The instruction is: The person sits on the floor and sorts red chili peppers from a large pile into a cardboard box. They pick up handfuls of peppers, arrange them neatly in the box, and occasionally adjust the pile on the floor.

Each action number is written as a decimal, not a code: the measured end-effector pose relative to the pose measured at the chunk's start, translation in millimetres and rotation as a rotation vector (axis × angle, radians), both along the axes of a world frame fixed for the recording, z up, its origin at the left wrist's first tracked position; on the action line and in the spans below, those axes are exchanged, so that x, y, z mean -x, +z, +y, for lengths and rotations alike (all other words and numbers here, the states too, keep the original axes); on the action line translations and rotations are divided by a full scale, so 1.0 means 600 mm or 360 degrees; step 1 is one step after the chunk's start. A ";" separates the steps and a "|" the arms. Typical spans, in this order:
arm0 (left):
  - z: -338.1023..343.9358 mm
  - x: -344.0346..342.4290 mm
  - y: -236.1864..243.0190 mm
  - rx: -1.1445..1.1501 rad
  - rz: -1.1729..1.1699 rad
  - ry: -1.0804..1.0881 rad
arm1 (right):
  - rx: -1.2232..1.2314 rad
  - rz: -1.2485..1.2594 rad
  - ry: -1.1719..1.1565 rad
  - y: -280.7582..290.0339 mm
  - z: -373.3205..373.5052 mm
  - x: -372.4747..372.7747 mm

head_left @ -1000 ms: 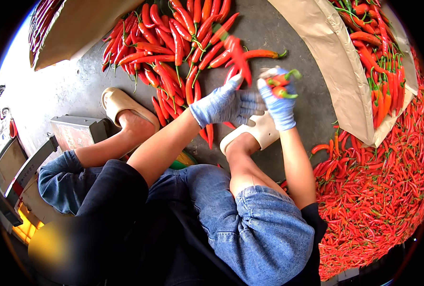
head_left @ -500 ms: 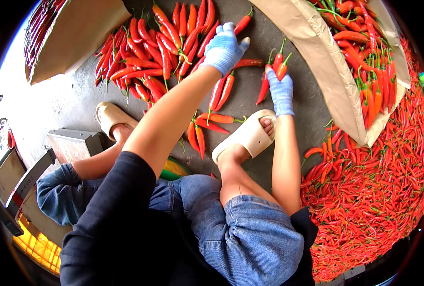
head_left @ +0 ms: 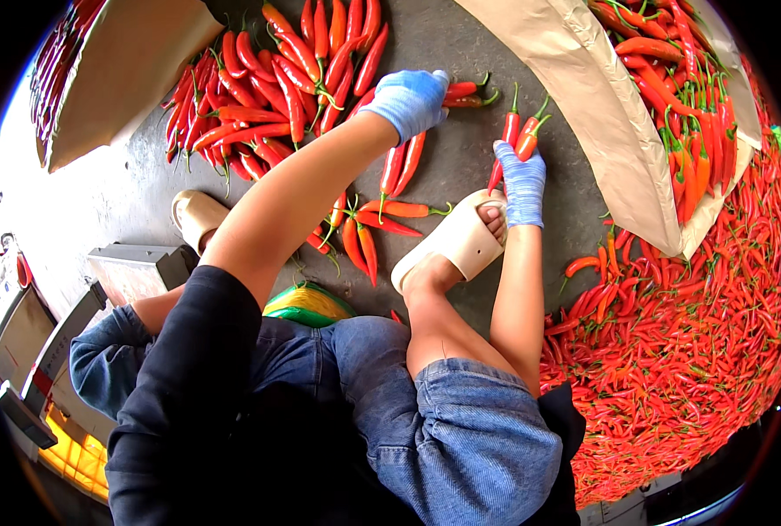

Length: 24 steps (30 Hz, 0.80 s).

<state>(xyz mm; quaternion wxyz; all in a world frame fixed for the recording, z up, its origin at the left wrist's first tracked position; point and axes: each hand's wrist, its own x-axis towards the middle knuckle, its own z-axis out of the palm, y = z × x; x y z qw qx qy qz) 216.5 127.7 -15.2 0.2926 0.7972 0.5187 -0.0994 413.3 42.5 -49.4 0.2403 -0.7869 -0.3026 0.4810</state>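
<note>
My left hand [head_left: 410,103], in a blue knitted glove, is closed around red chili peppers [head_left: 467,90] whose green-stemmed ends stick out to the right. My right hand [head_left: 522,182], gloved the same way, grips a small bunch of red chili peppers [head_left: 526,143], stems pointing up and away from me. To the left of my left hand a spread pile of large red chilies [head_left: 263,96] lies on the dark floor. A few more chilies [head_left: 410,165] lie just below that hand. Nearer my feet is a loose cluster of orange-red chilies [head_left: 361,244].
A brown paper sack [head_left: 596,114] holding chilies lies open at the right, beside a huge heap of red chilies [head_left: 671,377]. Another paper sack [head_left: 136,74] stands at the far left. A metal box-like device [head_left: 136,267] and a yellow-green bundle [head_left: 307,307] sit near my legs.
My left hand has closed on chilies lying at the right of the pile and come slightly nearer. My right hand has moved a little nearer, still holding its bunch.
</note>
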 end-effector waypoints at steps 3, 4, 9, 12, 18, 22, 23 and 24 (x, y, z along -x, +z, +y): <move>0.018 0.012 0.030 0.0718 -0.0400 0.0423 | -0.0031 0.0905 -0.0352 0.023 -0.011 0.045; 0.004 0.008 0.039 0.0865 -0.0504 0.0574 | -0.0087 0.1229 -0.0469 0.043 -0.010 0.068; -0.066 0.022 0.023 0.0448 -0.0398 0.0047 | -0.0078 0.1588 -0.0417 0.074 -0.017 0.128; -0.104 0.056 0.083 0.0511 -0.0540 -0.0099 | -0.0068 0.1511 -0.0517 0.076 -0.042 0.131; -0.164 0.110 0.013 -0.0206 0.0113 -0.0562 | -0.0145 0.1114 -0.0469 0.049 -0.030 0.073; -0.153 0.134 -0.005 -0.0668 -0.0353 -0.0910 | -0.0097 0.0918 -0.0520 0.063 -0.022 0.065; -0.150 0.135 -0.001 -0.0798 -0.0423 -0.0934 | -0.0111 0.0907 -0.0547 0.061 -0.022 0.064; -0.140 0.132 0.014 -0.0929 -0.0501 -0.0966 | -0.0130 0.0890 -0.0585 0.057 -0.022 0.062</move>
